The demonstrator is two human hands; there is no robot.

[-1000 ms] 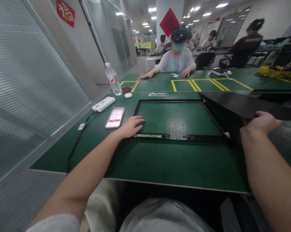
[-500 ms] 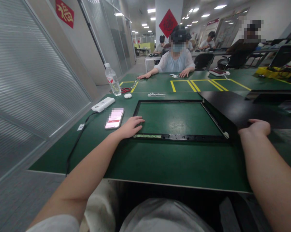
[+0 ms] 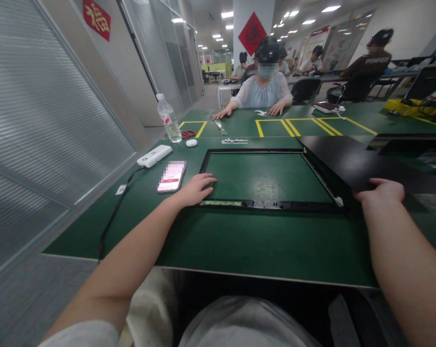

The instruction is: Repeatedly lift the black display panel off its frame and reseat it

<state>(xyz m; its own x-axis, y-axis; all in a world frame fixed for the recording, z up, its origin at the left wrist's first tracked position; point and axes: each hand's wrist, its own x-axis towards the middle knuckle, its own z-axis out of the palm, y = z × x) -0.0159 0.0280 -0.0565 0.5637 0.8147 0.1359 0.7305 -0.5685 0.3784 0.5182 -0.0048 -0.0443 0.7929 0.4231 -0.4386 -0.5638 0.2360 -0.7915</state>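
A black rectangular screen frame lies flat on the green table, with a thin green circuit board strip along the left of its near side. My left hand rests at the frame's left side, its fingers stretched out and apart over the edge. On the right, my right hand grips the near edge of a flat black panel. The panel is tilted beside the frame's right side. The fingers under the panel are partly hidden.
Left of the frame lie a phone, a white power bank with a cable and a water bottle. Red-handled scissors, a white case and thin white pieces lie beyond. Across the table sits a co-worker.
The co-worker's hand on the left of the view has moved right, along with a thin strip now lying slantwise near it. My hands, the frame and the panel have hardly moved.
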